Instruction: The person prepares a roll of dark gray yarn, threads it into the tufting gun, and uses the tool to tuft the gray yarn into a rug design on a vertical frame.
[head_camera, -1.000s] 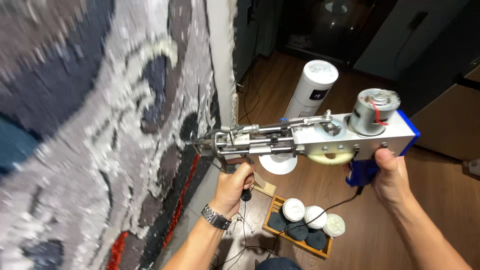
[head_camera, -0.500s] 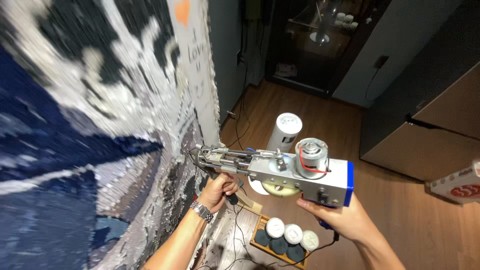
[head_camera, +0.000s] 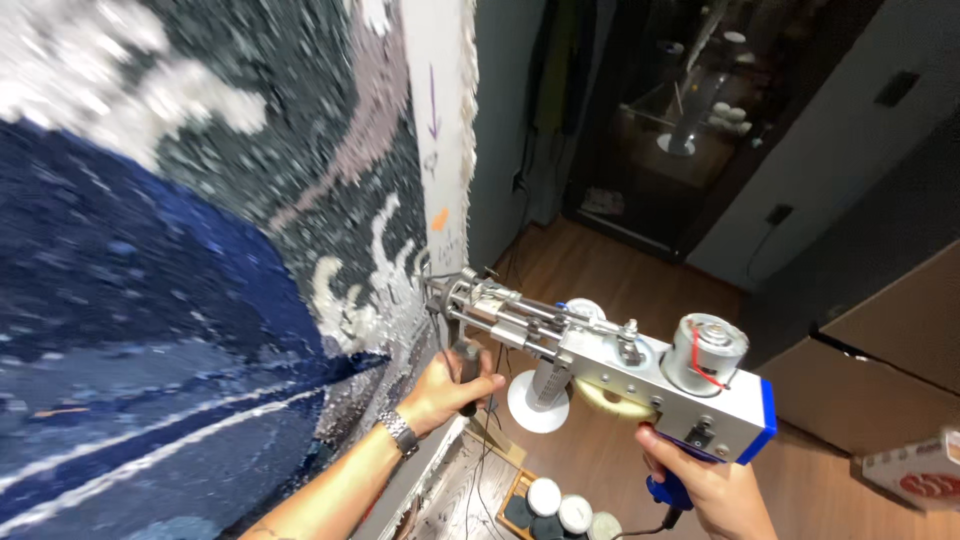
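While the tufting gun (head_camera: 610, 365) is gripped by both hands, left hand (head_camera: 452, 385) closed on the front handle, right hand (head_camera: 705, 490) on the rear grip, its needle is pressed against the rug (head_camera: 200, 300) at 9 o'clock; steady pressure is needed next.

warm wooden floor (head_camera: 600, 270), dark glass cabinet (head_camera: 680, 120), grey wall (head_camera: 800, 170), dim indoor light

home rug-tufting studio | upright tufted rug (head_camera: 180, 300) | tufting gun (head_camera: 610, 365) | wood floor (head_camera: 600, 270) | yarn cones (head_camera: 558, 505)
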